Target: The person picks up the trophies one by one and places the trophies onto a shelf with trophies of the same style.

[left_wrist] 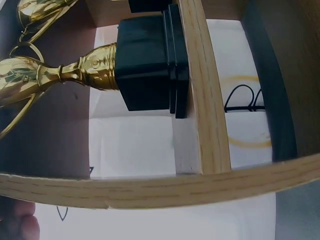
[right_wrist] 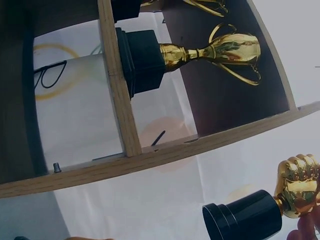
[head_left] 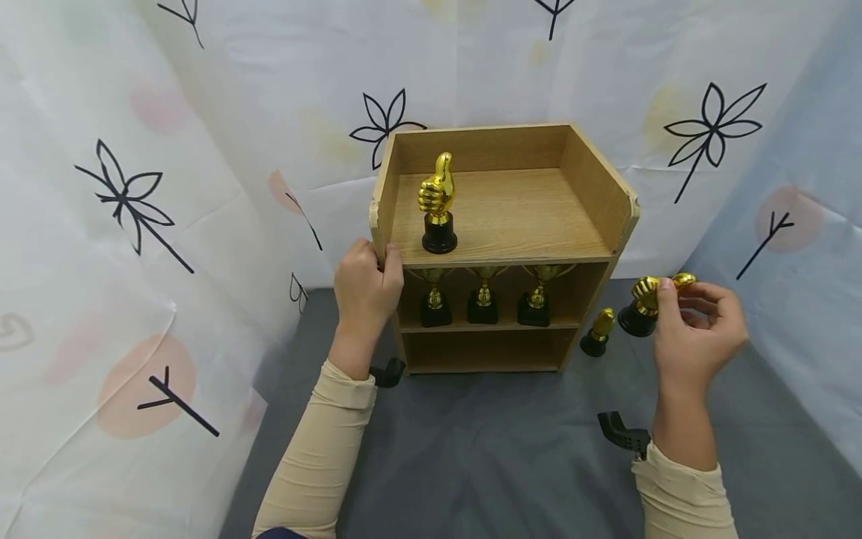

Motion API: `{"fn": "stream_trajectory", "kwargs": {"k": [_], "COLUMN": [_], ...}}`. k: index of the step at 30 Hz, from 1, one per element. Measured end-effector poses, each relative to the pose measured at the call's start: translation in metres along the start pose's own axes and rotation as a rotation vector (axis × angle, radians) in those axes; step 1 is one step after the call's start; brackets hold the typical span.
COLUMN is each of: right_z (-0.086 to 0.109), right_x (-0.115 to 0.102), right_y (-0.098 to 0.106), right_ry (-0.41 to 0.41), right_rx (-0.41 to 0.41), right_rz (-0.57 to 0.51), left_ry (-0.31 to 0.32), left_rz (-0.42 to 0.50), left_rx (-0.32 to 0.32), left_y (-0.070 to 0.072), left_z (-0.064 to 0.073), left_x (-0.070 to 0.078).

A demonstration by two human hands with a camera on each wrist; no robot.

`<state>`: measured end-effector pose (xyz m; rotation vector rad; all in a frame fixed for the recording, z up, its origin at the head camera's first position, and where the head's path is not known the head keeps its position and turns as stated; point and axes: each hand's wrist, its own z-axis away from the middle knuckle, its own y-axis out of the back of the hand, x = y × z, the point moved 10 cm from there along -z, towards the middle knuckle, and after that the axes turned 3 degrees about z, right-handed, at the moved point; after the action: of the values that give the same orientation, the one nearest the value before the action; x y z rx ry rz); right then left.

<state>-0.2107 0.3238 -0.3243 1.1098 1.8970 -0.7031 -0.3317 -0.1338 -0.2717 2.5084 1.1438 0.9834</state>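
Observation:
A small wooden shelf unit (head_left: 518, 217) stands at the centre of the head view. My left hand (head_left: 367, 292) grips the front edge of its left side panel at top-board height. In my right hand (head_left: 703, 326), off to the shelf's right, a gold thumbs-up trophy (head_left: 637, 320) is pinched by its gold part, tilted, its black base pointing down-left. The right wrist view shows that base (right_wrist: 250, 217) beside the shelf. Another gold thumbs-up trophy (head_left: 438, 202) stands upright at the left of the top board. A similar gold trophy (head_left: 596, 333) stands on the grey cloth, below the held one.
Three gold cup trophies (head_left: 483, 303) on black bases stand in a row on the middle shelf. Grey cloth (head_left: 485, 449) covers the surface in front. Patterned white fabric (head_left: 485, 75) hangs behind and at the sides, close to the right hand.

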Motion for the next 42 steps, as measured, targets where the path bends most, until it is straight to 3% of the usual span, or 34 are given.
{"fn": "stream_trajectory", "kwargs": {"k": [18, 37, 42], "right_z": [-0.001, 0.000, 0.001], "right_x": [-0.011, -0.018, -0.021], "right_y": [0.004, 0.002, 0.002], "right_ry": [0.012, 0.122, 0.102], "right_rx": [-0.007, -0.053, -0.048], "right_rz": [-0.044, -0.107, -0.124], "left_ry": [-0.028, -0.041, -0.044], "left_rz": [-0.021, -0.030, -0.039], "left_rx": [-0.005, -0.019, -0.020], "left_y": [0.001, 0.002, 0.002], "left_z": [0.002, 0.004, 0.003], "left_x": [0.001, 0.002, 0.003]}}
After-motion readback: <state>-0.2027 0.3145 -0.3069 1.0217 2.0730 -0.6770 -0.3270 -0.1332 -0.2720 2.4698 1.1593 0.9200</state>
